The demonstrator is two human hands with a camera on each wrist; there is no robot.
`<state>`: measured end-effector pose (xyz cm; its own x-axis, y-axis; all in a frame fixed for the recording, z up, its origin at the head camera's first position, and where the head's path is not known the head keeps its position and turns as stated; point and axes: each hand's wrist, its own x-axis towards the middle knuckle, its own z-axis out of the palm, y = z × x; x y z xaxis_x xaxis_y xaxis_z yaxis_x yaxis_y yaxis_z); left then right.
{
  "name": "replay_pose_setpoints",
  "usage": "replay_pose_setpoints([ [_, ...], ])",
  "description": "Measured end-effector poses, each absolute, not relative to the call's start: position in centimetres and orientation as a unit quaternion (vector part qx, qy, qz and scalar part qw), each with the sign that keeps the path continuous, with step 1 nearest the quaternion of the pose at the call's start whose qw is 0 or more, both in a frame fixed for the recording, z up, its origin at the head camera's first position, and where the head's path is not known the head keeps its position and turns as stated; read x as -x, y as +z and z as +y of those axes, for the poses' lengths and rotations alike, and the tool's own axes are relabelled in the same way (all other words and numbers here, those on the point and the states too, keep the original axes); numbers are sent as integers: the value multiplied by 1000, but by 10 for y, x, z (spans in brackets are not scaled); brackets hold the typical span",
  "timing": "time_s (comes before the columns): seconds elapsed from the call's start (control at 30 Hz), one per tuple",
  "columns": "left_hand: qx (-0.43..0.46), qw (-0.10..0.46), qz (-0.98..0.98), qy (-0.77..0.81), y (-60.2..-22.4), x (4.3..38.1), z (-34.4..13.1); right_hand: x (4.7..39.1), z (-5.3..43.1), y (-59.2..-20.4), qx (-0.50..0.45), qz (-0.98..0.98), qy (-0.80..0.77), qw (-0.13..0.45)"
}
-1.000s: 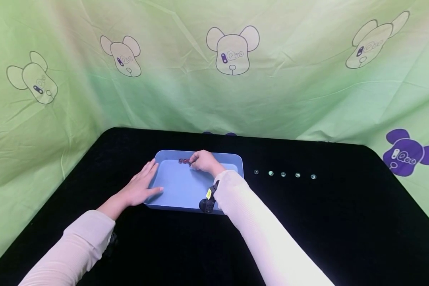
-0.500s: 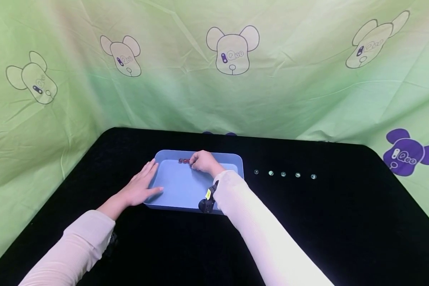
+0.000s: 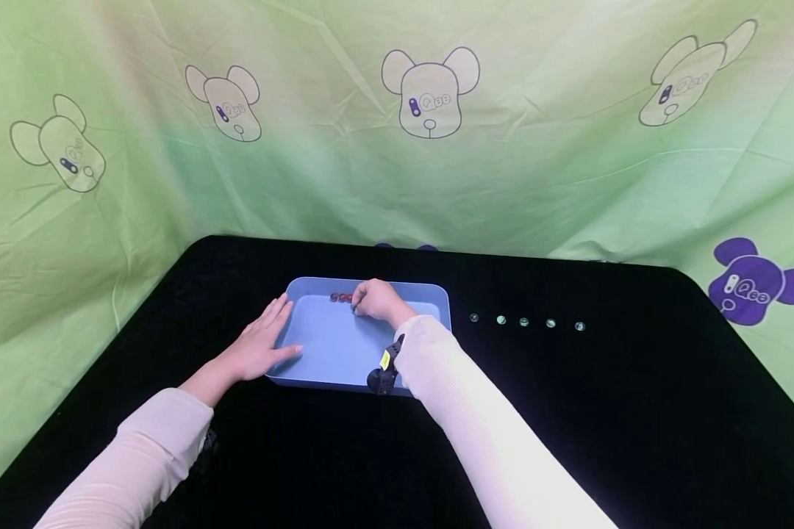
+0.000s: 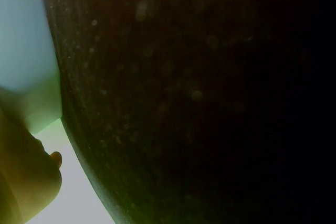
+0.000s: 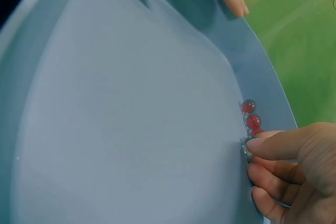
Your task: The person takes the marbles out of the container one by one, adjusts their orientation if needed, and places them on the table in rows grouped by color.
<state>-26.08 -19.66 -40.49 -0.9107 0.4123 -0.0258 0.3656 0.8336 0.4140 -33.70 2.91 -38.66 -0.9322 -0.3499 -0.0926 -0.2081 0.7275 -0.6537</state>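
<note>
In the head view my right hand (image 3: pixel 377 300) is inside the blue tray (image 3: pixel 324 345), by its far wall. Seen from the right wrist, its thumb and fingers pinch a clear glass marble (image 5: pixel 245 150), partly hidden by the thumb. Beside it, red marbles line up along the tray wall: one red marble (image 5: pixel 248 106) at the end, a second red marble (image 5: pixel 253 121), and a third partly covered. My left hand (image 3: pixel 258 349) rests on the tray's left edge, fingers straight and thumb over the rim. The left wrist view is mostly dark, with a blurred part of the hand (image 4: pixel 31 177).
Several clear marbles, such as the nearest marble (image 3: pixel 474 318), lie in a row on the black tabletop (image 3: pixel 609 397) to the tray's right. A green printed curtain (image 3: pixel 331 176) hangs behind and at the sides.
My right hand has shifted very slightly to the right, and a little more of the red marbles shows beside its fingertips. The left hand and tray stay where they were.
</note>
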Motion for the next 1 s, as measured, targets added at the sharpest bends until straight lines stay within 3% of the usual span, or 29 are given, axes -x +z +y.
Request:
replay_pose_setpoints([
  [0.2, -204, 54, 956, 205, -407, 261, -197, 336, 31, -389, 156, 932, -315, 92],
  [0.3, -206, 51, 955, 205, -408, 262, -197, 391, 34, -453, 179, 932, -307, 74],
  [0.43, -208, 49, 955, 204, -408, 262, -197, 499, 38, -577, 210, 923, -315, 63],
  [0.5, -208, 49, 955, 204, -408, 262, -197, 510, 40, -589, 206, 924, -316, 68],
  [0.57, -209, 49, 955, 204, -408, 262, -197, 486, 39, -560, 200, 925, -316, 71],
  [0.7, -210, 48, 955, 204, -407, 263, -196, 370, 35, -425, 169, 928, -317, 95],
  [0.77, -211, 48, 954, 205, -407, 263, -196, 335, 34, -383, 158, 927, -320, 113],
  [0.83, -211, 48, 954, 206, -407, 263, -196, 323, 36, -371, 165, 923, -328, 111],
  [1.0, -210, 46, 954, 207, -407, 261, -196, 334, 41, -385, 171, 917, -340, 116],
])
